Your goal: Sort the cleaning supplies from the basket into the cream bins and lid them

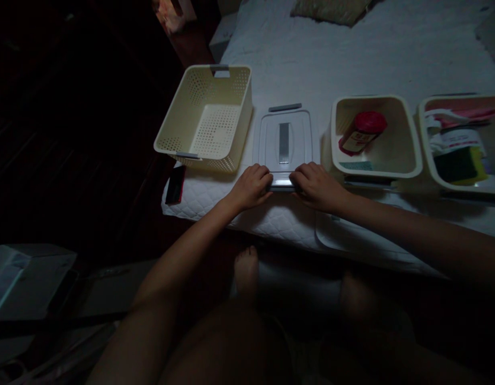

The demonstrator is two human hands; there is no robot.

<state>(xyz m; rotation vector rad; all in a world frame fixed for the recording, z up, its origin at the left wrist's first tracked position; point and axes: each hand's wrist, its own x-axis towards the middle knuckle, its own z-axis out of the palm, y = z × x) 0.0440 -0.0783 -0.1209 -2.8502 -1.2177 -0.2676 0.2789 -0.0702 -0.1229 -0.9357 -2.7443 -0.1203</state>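
A pale plastic storage box lid (267, 133) with a grey strip down its middle lies near the bed's front edge. A grey latch (285, 107) stands out along its far side. My left hand (253, 186) curls its fingers over the left end of the near grey latch (281, 183). At the right end of that latch, my right hand (316, 184) grips in the same way, thumb low and fingers on top. The box's body below the lid is mostly hidden from above.
Left stands a cream perforated basket (243, 123), with a dark phone-like object (175, 185) beside it. On the right, one open bin (416, 144) holds a red-capped container (363, 131); another bin (423, 125) holds a yellow-green sponge (459, 166). A clear lid (352, 235) lies under my right forearm.
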